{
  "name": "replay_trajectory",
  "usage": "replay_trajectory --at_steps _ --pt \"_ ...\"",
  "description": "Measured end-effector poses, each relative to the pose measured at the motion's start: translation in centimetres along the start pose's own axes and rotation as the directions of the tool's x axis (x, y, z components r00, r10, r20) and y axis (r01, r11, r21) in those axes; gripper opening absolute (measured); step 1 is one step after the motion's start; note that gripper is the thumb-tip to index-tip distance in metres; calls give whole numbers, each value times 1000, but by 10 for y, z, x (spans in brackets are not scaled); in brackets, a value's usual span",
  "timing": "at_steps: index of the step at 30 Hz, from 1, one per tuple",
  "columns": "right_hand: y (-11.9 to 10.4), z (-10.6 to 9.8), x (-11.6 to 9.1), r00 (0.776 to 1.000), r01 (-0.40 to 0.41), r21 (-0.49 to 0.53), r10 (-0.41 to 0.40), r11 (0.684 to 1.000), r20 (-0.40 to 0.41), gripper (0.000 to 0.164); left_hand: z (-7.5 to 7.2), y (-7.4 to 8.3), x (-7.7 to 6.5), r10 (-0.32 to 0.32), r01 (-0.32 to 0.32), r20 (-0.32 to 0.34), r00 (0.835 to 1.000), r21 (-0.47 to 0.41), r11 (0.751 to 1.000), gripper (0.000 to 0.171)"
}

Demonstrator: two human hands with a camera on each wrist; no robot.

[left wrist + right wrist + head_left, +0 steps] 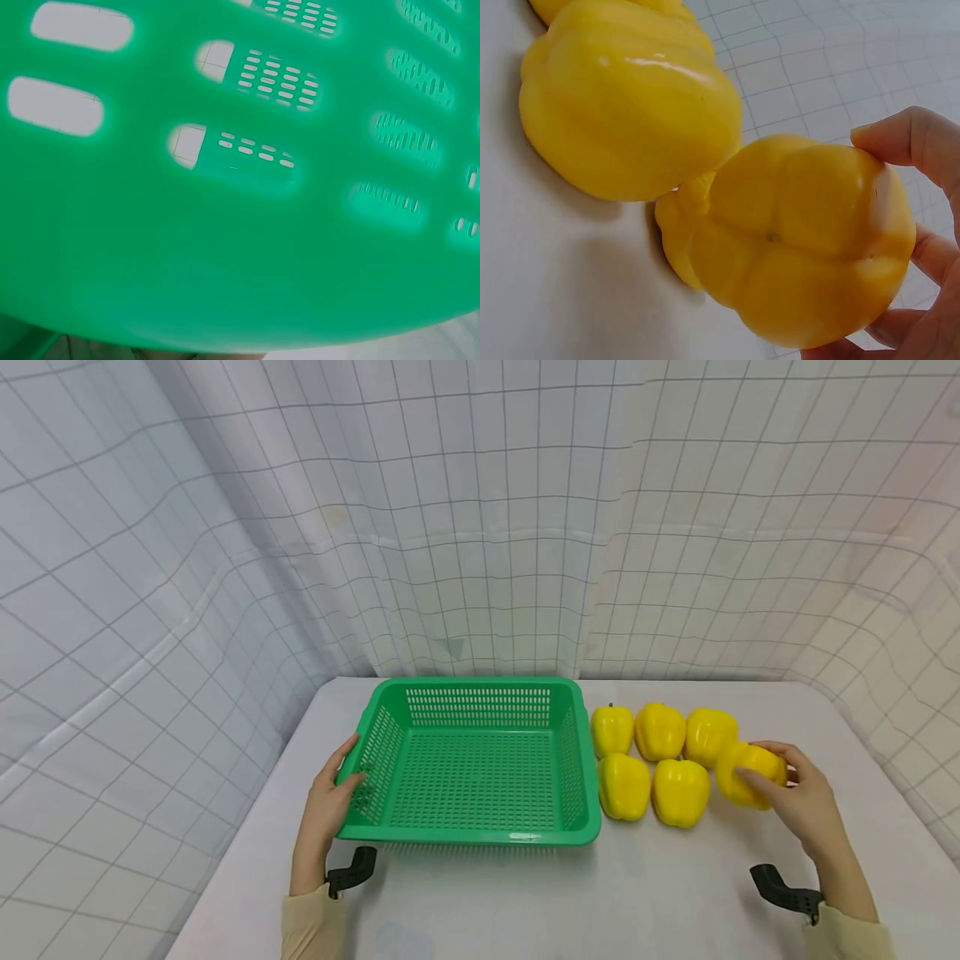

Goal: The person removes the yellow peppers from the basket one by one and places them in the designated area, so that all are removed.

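Observation:
My left hand (pixel 327 795) grips the left rim of a green plastic basket (pixel 480 837), thumb inside and fingers outside. In the left wrist view the slotted basket wall (pixel 225 255) fills nearly everything, with a sliver of the hand at the bottom edge. On the right, my right hand (pixel 806 795) holds a yellow bell pepper (pixel 738 777) between thumb and fingers. Its lobed base (pixel 780 240) faces the right wrist camera. Several more yellow bell peppers (pixel 681 793) stand in two rows between the basket and this hand. No pepper lies in the basket.
The white table (pixel 637 893) carries the basket at its middle and the peppers at its right. White curtains with a dark grid (pixel 480 543) hang behind it and along both sides. A black wrist mount (pixel 783 889) sticks out from each wrist.

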State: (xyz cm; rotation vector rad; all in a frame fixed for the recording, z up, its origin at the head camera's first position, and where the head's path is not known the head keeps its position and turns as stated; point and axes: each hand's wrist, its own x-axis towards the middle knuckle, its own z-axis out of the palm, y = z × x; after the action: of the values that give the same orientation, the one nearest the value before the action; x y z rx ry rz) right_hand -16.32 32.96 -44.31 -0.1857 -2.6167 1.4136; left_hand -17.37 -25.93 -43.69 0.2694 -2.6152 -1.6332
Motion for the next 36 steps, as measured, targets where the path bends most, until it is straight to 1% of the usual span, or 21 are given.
replay_trajectory --at_steps 5,8,13,19,25,32,36 --pt "8 0 3 998 4 -26 -2 1000 64 52 0 0 0 0 0 -4 1000 3 1000 58" --pt "14 1 5 997 10 -50 -6 999 81 53 0 0 0 0 0 -7 1000 8 1000 58" --pt "22 4 7 993 8 -57 -1 998 121 54 0 1 -1 -2 2 -6 1000 6 1000 58" --pt "29 5 12 984 15 -55 -5 998 179 55 0 2 -1 -9 9 0 1000 1 1000 58" --pt "35 3 16 970 9 -59 5 998 241 57 0 3 -1 -12 12 -2 1000 4 1000 58" --pt "40 1 20 962 56 -33 -45 998 270 53 -1 4 -2 -8 8 -1 1000 16 1000 58" --pt "40 1 20 959 68 -26 -58 997 278 58 0 3 -1 -8 8 -6 1000 12 1000 58"
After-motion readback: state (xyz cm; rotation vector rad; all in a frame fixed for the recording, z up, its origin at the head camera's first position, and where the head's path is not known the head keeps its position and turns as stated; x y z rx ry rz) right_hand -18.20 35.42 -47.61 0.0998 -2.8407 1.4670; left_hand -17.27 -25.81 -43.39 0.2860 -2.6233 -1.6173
